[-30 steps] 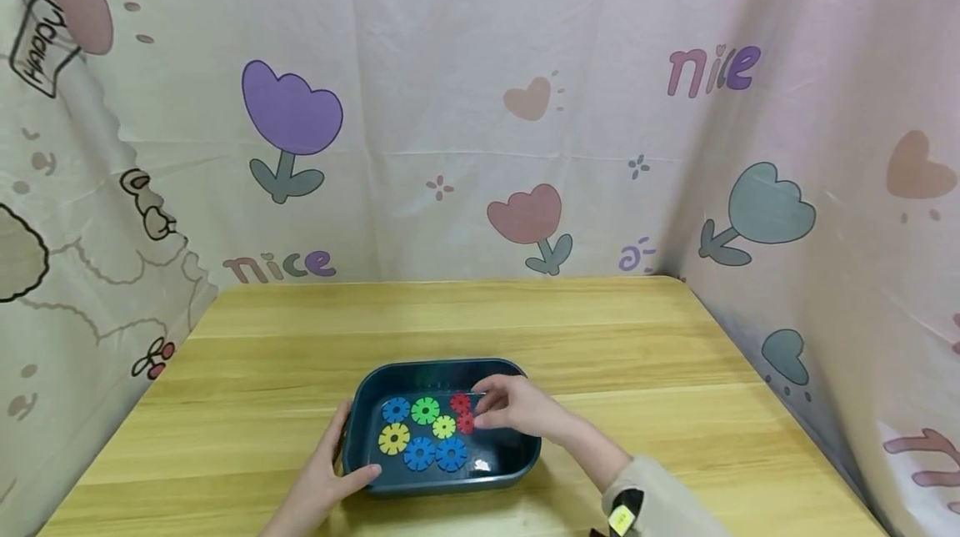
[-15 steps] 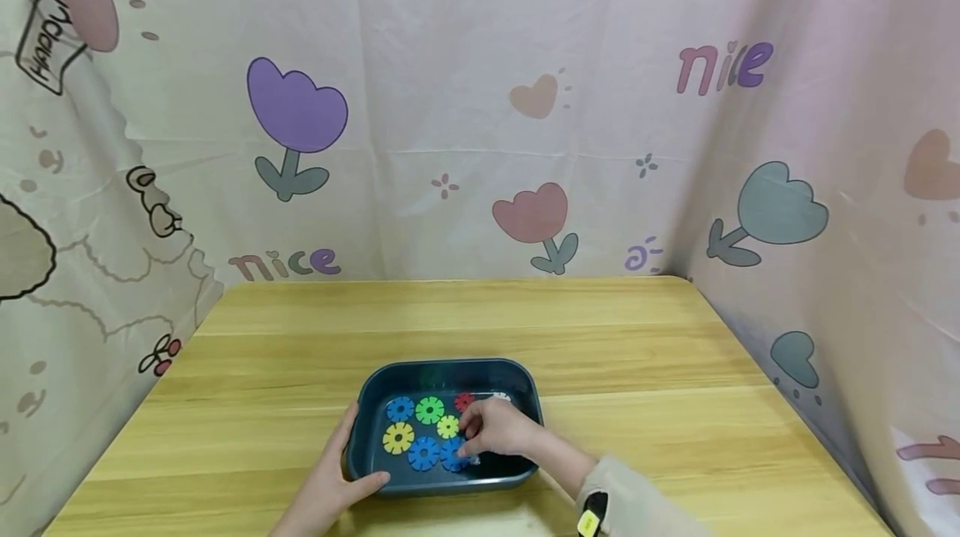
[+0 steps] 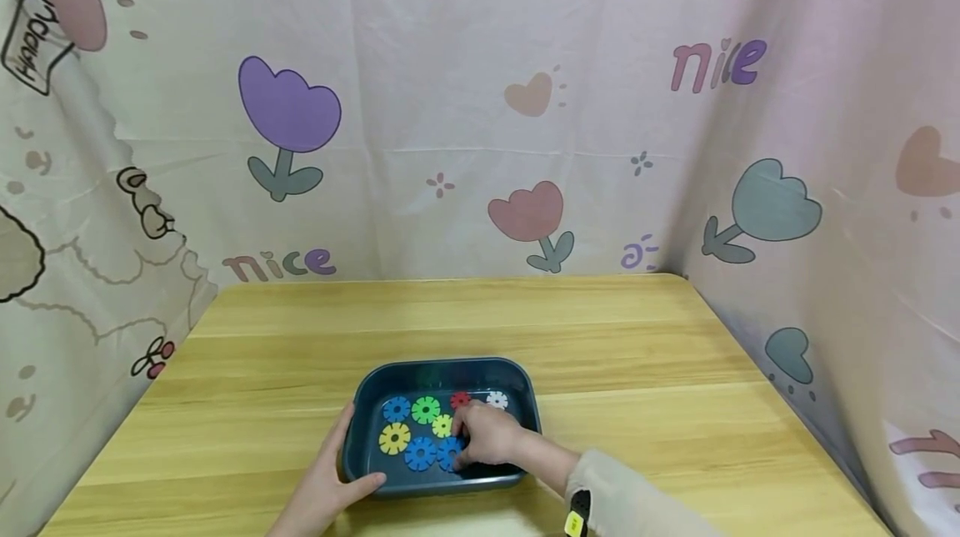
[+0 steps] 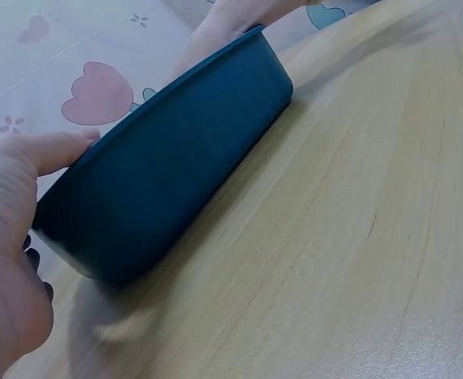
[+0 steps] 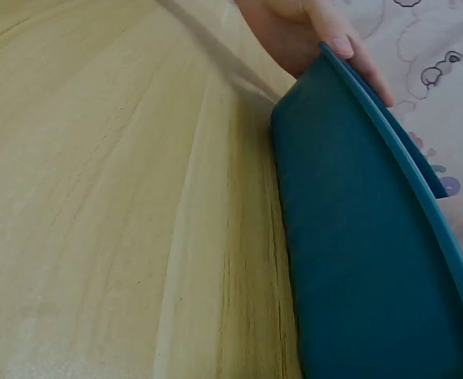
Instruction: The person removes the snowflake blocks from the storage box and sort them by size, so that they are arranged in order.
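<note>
In the head view, a dark teal rectangular tray (image 3: 420, 487) stands on the table. Flat notched plastic discs lie on its floor: blue discs (image 3: 420, 454), a green disc (image 3: 426, 410), yellow discs (image 3: 394, 439), a red disc (image 3: 460, 399) and a white disc (image 3: 497, 399). My left hand (image 3: 324, 474) grips the tray's left end, thumb on the front rim and fingers along the side wall. Inside the tray, my right hand (image 3: 487, 437) is bent downward, its fingertips at the right-hand blue disc and partly covering it. I cannot tell whether it pinches anything.
The light wooden table (image 3: 637, 353) extends around the tray. A patterned cloth (image 3: 420, 103) hangs behind it and along both sides. In the wrist views, the tray's outer walls (image 5: 358, 237) hide the discs.
My right hand has moved down and forward from beside the red discs to the right-hand blue disc. The white disc now shows; one red disc no longer does. My left hand keeps its grip.
</note>
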Demonstrator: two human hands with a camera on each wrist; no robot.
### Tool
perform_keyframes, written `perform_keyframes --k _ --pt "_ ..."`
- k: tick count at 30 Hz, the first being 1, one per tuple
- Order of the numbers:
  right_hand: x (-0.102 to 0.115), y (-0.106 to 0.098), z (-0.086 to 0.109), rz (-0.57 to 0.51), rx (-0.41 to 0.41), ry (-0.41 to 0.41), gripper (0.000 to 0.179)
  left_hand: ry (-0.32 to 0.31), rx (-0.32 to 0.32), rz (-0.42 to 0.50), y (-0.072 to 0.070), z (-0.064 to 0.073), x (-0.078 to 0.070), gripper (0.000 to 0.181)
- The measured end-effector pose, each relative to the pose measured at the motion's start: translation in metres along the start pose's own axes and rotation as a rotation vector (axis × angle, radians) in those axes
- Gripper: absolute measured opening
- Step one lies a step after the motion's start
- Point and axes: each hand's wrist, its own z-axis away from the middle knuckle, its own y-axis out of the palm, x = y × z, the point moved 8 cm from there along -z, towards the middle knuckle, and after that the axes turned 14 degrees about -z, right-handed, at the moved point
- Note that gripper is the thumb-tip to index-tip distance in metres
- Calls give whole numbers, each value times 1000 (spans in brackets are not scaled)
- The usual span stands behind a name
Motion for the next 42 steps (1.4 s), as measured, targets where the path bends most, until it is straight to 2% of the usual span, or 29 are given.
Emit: perform_keyframes --k 3,7,10,14,17,20,25,30,35,39,42 --pt "1 -1 0 -9 -10 5 30 -14 2 -17 0 0 1 105" --pt "1 -2 0 -95 -16 1 28 -40 7 -33 1 -1 3 106" --pt "-1 -2 0 -228 -4 -13 24 -52 5 -34 2 -1 5 106" --pt "-4 -7 1 -475 9 -21 19 -56 3 -28 3 -1 7 106" --pt "-7 -18 2 -599 -6 -26 15 -54 2 -18 3 0 8 106" --pt "-1 -38 8 -673 -28 -44 11 -55 -5 -7 2 0 10 105" --pt "-3 -69 18 -783 -58 -64 14 -77 -10 -10 2 1 13 104" --pt "-29 -92 29 -831 -130 -50 20 -75 -15 -40 2 1 13 104" --pt "-64 -110 48 -907 -210 15 22 -72 -17 -52 2 1 12 104" --pt "-97 -115 63 -971 -242 76 20 -74 -13 -47 1 0 13 104" --pt "-121 -111 73 -999 -257 128 18 -71 -12 -45 1 0 14 103"
